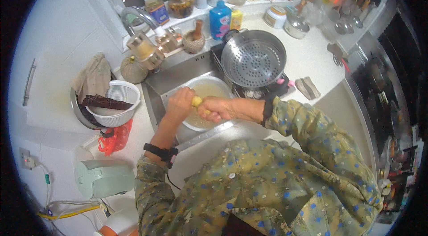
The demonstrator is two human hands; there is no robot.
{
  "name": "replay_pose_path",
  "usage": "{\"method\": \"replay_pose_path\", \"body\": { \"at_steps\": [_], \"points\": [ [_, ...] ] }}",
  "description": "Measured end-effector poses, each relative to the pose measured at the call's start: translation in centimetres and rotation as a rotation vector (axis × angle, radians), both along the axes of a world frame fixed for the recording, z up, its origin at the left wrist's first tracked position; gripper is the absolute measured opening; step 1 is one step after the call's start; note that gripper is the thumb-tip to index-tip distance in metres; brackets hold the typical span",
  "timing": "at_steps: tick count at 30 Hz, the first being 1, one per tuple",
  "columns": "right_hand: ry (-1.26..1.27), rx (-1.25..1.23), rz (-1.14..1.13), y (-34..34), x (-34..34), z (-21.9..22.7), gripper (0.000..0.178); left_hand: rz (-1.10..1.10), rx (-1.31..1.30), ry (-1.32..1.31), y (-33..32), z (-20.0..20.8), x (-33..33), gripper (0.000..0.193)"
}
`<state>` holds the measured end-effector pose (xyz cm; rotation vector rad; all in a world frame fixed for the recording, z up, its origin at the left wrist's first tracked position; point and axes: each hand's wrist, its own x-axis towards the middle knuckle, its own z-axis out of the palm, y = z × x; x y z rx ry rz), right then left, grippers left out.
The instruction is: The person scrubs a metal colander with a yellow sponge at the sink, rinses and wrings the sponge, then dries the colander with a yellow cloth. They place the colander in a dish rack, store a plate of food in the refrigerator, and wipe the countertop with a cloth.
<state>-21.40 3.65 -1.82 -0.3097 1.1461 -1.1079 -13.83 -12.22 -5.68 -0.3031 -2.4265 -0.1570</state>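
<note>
Both my hands are together over a white basin (224, 125) of cloudy water standing in the steel sink (178, 72). Between them shows a small yellow lump (196, 101) that looks like a peeled potato. My left hand (179, 103) is closed round its left side, the back of the hand upward. My right hand (216, 108) is also closed, its thumb and fingers against the lump from the right. Whether the right fingers hold a small tool too is hidden. Dark bands circle both wrists.
A steel steamer pot (254, 57) stands right of the basin. The tap (149, 51) rises behind the sink. Left are a white colander (120, 111), a red plastic bag (117, 137) and a pale green kettle (104, 178). A blue bottle (220, 21) and a mortar (194, 42) stand behind.
</note>
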Motion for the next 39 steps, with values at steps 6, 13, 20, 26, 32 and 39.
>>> {"method": "replay_pose_path", "body": {
  "at_steps": [6, 13, 20, 26, 32, 39],
  "points": [
    [-0.009, -0.100, 0.083, -0.2, -1.3, 1.1, 0.016, 0.145, -0.132, 0.041, 1.7, 3.0, 2.3, 0.040],
    [0.645, -0.134, 0.187, 3.1, -4.0, 0.9, 0.030, 0.225, 0.580, -0.266, 6.4, 2.9, 3.3, 0.031],
    [1.518, -0.606, -0.024, 6.6, -7.1, 2.7, 0.035, 0.154, 2.106, -0.734, 7.3, 4.8, 1.2, 0.021],
    [0.686, -0.511, -0.481, 11.1, -11.0, 8.7, 0.032, 0.337, 1.871, -0.683, 10.7, 4.2, -3.5, 0.018],
    [0.036, -0.750, -0.800, 19.3, -14.7, 10.0, 0.026, 0.152, 1.528, -0.764, 14.4, 4.2, -10.7, 0.023],
    [0.401, -0.693, -0.973, 23.7, -14.6, 7.5, 0.039, -0.601, 1.469, -0.776, 20.4, 5.5, -16.9, 0.052]
  ]
}}
